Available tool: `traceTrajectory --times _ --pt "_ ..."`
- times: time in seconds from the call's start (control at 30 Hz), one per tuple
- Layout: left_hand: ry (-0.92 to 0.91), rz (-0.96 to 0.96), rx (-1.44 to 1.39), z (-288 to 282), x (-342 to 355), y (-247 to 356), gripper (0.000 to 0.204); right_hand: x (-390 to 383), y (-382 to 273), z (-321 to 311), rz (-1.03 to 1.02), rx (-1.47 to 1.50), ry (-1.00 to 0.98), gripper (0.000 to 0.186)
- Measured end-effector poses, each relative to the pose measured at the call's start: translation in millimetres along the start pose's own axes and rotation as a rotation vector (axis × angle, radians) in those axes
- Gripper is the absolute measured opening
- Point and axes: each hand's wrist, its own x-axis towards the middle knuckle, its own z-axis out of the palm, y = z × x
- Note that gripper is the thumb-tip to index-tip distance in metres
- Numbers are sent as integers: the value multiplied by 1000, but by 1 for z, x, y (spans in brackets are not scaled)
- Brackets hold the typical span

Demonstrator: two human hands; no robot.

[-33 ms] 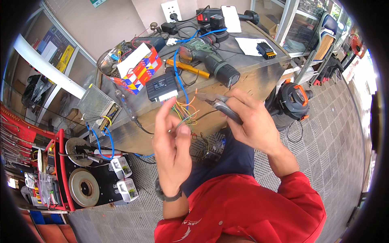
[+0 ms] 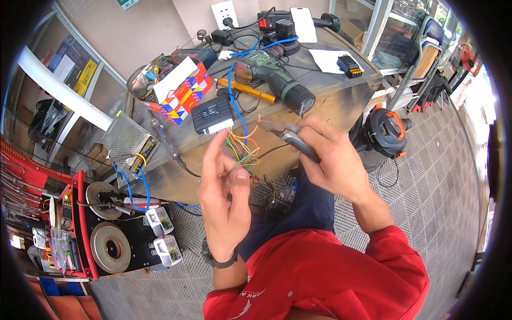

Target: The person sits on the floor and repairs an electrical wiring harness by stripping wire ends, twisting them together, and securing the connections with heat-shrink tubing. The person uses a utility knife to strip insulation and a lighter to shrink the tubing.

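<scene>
My right hand [image 2: 335, 160] is wrapped round the grey-and-black handles of a pair of pliers [image 2: 288, 136]. The pliers' jaws point left, close by the bare-looking tip of an orange wire [image 2: 258, 128]; I cannot tell whether they touch. Between thumb and fingers, my left hand [image 2: 226, 197] pinches a green wire [image 2: 242, 159] from a bundle of yellow, orange and green wires. That bundle runs out of the white connector on a black control box [image 2: 213, 114], which lies near the bench's front edge.
A green cordless drill [image 2: 277, 80], an orange rod-like tool [image 2: 248, 90] and a patterned box of parts [image 2: 181, 90] lie on the bench [image 2: 330, 96]. A soldering iron [image 2: 166, 140] rests at left. A vacuum cleaner [image 2: 381, 133] stands right; a red tool cart [image 2: 82, 224] stands left.
My left hand has shifted very slightly left, with the green wire still pinched. The pliers and my right hand hold almost the same place.
</scene>
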Motion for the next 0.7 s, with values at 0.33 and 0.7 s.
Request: traceTrajectory --times 0.33,0.7 --pt "38 172 669 -30 10 11 22 -3 3 -7 66 -8 47 20" --pt "17 -161 -316 -32 11 -2 38 -4 4 -9 62 11 53 20"
